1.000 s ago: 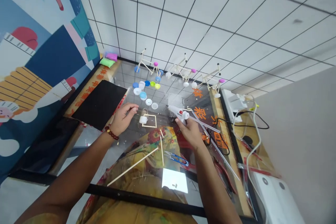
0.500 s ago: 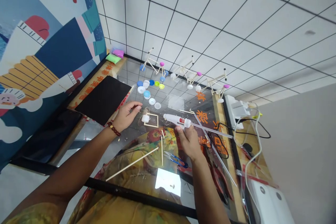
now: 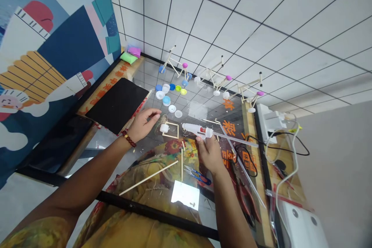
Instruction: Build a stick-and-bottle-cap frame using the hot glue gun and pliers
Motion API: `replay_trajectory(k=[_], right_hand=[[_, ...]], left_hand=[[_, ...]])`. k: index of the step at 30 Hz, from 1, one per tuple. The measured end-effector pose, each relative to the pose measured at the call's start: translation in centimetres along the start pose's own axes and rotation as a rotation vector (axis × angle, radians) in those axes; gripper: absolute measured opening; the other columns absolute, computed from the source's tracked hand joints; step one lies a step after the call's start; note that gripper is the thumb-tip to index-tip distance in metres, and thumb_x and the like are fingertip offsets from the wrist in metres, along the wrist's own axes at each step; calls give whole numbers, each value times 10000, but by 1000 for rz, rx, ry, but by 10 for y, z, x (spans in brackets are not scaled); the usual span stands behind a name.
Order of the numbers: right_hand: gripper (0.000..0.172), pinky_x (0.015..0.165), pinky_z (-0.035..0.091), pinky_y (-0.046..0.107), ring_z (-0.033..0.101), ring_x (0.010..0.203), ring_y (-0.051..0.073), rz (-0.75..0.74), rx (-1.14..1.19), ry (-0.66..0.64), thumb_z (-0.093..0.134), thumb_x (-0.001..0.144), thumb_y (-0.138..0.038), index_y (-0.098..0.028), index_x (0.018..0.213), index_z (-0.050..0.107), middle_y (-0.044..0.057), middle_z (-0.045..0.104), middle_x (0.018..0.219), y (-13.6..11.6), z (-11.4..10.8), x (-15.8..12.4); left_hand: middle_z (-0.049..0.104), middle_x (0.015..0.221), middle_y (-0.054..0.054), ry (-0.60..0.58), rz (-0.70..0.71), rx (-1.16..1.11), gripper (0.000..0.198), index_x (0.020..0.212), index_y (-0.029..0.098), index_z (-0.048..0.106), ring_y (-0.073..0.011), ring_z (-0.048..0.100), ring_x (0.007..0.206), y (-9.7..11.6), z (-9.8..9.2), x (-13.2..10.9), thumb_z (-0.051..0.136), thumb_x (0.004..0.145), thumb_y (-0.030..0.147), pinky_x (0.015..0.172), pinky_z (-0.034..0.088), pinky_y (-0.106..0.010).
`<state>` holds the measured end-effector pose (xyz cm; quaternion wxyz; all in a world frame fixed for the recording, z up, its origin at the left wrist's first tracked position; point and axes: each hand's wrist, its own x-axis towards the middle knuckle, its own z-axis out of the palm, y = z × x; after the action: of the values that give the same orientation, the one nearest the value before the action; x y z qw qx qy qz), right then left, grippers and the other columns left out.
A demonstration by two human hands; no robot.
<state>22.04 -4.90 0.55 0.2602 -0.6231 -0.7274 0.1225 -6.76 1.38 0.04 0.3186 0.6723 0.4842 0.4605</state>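
Observation:
My right hand (image 3: 209, 153) is wrapped round a white hot glue gun (image 3: 196, 129), its nozzle pointing left above the glass tabletop (image 3: 139, 155). A long clear glue stick (image 3: 235, 140) sticks out of its rear. Thumb and forefinger of my left hand (image 3: 143, 124) are bent together in a pinch; anything between the tips is too small to make out. Just right of those fingertips are a small bundle of twine (image 3: 163, 119) and a white cap (image 3: 164, 128). Beside the cap lies a square frame of thin wooden sticks (image 3: 178, 131).
Loose sticks (image 3: 148, 178) and blue-handled thread snips (image 3: 199, 175) lie near me. Coloured bottle caps (image 3: 166, 100) and several stick models (image 3: 217, 81) stand farther back. A black board (image 3: 117, 104) is at left; pliers (image 3: 244, 197), cables and a power strip (image 3: 266, 122) are at right.
The view has shifted slightly, so the table's contents appear a little farther right and higher. Both hands keep nearly the same pose, the glue gun still in my right hand.

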Motion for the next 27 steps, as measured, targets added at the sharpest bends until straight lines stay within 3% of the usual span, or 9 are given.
replay_trajectory(k=[19,27], right_hand=[[423,793,512,443,636,919,295,1,2,13,389,959,-476,-173,1205,554,145,683,999,2,-5,-5],[395,798,506,447,628,917,295,13,-4,23,397,955,-471,-170,1120,592,149,679,999,-2,-7,-4]], left_hand=[[703,1005,-60,-5,-9,-9,221,1046,188,667,-172,658,910,-3,1,-1,564,910,329,833,533,-309],[701,1007,-67,-5,-14,-16,219,1046,178,668,-171,655,920,-1,0,-1,569,907,315,845,526,-306]])
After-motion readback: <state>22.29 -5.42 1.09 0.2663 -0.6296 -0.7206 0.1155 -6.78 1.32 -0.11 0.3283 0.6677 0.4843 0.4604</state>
